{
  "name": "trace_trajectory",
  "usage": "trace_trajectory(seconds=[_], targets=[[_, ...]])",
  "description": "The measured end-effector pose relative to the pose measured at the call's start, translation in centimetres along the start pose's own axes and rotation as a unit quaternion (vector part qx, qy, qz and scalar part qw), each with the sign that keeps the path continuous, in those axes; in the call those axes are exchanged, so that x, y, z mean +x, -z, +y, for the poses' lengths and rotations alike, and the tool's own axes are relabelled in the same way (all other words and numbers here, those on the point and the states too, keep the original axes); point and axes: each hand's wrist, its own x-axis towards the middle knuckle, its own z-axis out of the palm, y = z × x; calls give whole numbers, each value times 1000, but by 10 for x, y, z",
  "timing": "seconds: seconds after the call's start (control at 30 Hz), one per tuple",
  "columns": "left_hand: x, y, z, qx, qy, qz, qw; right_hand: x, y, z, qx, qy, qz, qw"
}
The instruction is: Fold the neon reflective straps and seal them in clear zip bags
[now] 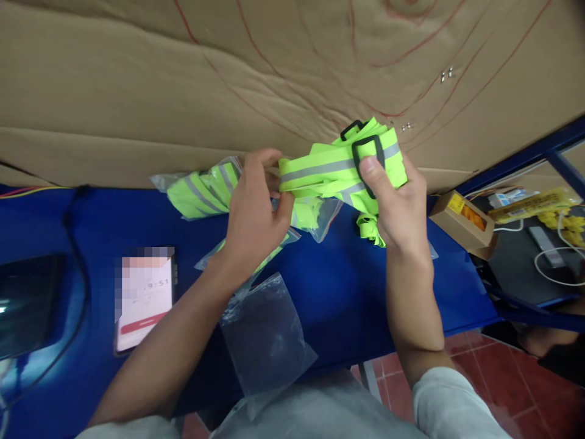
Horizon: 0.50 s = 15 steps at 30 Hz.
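Note:
A folded neon-yellow reflective belt [320,167] with grey stripes and black buckles is held up between my hands. My right hand [397,201] is closed around its right part, with the thumb pressing beside a buckle. At the left end, my left hand [256,207] pinches the fold, its fingertips partly hidden. Behind that hand lies a bagged reflective belt [201,192] in clear plastic. Another neon bundle [307,213] in plastic shows below the held belt. A loose neon strap end [369,228] shows beneath my right hand. Near my left forearm, a clear plastic bag [267,341] lies flat.
A phone [145,299] and a dark screen [30,305] lie at left on the blue table [338,292], with a black cable [82,256] between them. Brown cardboard [137,91] stands behind. At right are a small carton [464,222] and a blue metal frame [516,152].

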Motion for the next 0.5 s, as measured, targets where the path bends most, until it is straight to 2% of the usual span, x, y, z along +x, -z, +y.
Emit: trace_trajectory(seconds=[0.1,0.13,0.2,0.27,0.3,0.4,0.5], targets=[[1,-3,-3,-82,-1,-56,995,4,3,8,57,-75,-79,992],[0,-5,-3,-82,-6,-52,995,5,4,11,55,-89,-103,989],[-3,-6,-2,-37,-20,4,999,8,5,17,37,-98,-134,985],[-7,-7,2,26,-36,69,997,9,3,22,30,-98,-138,985],[-10,-8,3,41,-42,80,995,9,0,23,32,-99,-134,986],[-14,-14,4,9,-46,73,996,4,-11,23,65,-103,-115,986],[-12,-20,1,-129,-8,32,991,-2,-23,18,116,-109,-93,983]])
